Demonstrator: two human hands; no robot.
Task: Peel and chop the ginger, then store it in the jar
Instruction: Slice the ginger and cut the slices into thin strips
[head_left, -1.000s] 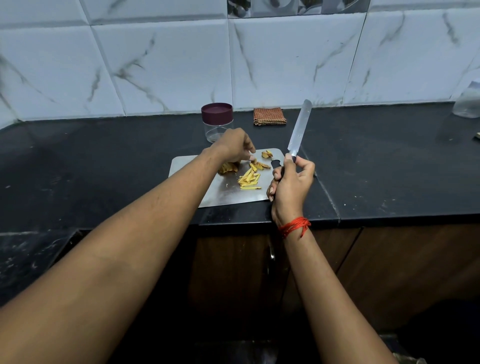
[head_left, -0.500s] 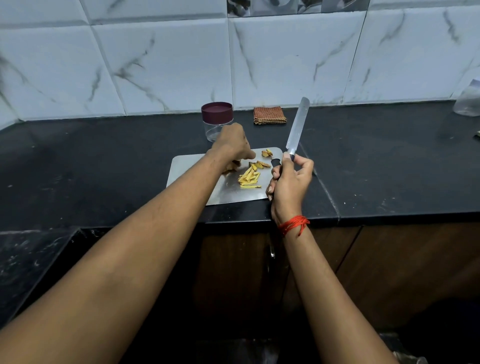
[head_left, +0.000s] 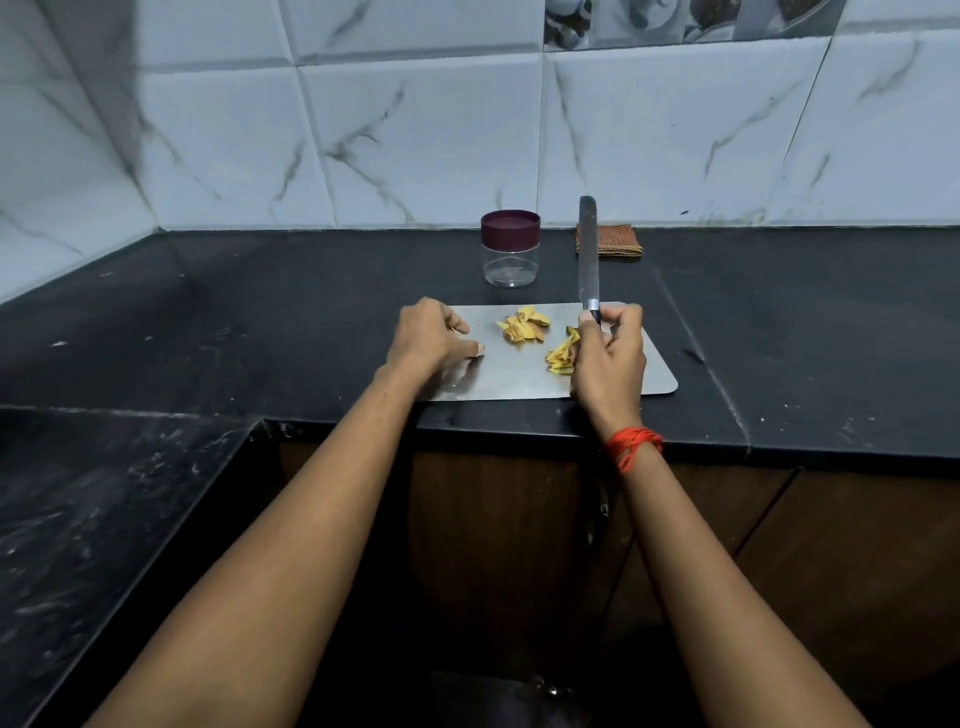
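Note:
A steel cutting board (head_left: 660, 382) lies near the counter's front edge. On it are a small heap of ginger pieces (head_left: 524, 330) and, to its right, a bunch of thin yellow ginger strips (head_left: 560, 357). My right hand (head_left: 608, 364) grips the knife (head_left: 588, 254) by its handle, with the blade pointing up and away over the board. My left hand (head_left: 434, 338) rests on the board's left end with loosely curled fingers, apart from the ginger and holding nothing that I can see. Behind the board stands the clear jar (head_left: 510, 260) with its maroon lid on.
A folded brown checked cloth (head_left: 609, 240) lies against the tiled wall behind the knife. The black counter (head_left: 291, 312) runs left into a corner and right along the wall. Wooden cabinet doors (head_left: 493, 519) are below the front edge.
My left hand has drawn back to the left off the ginger heap, which now lies uncovered. The knife blade has swung more upright in my right hand.

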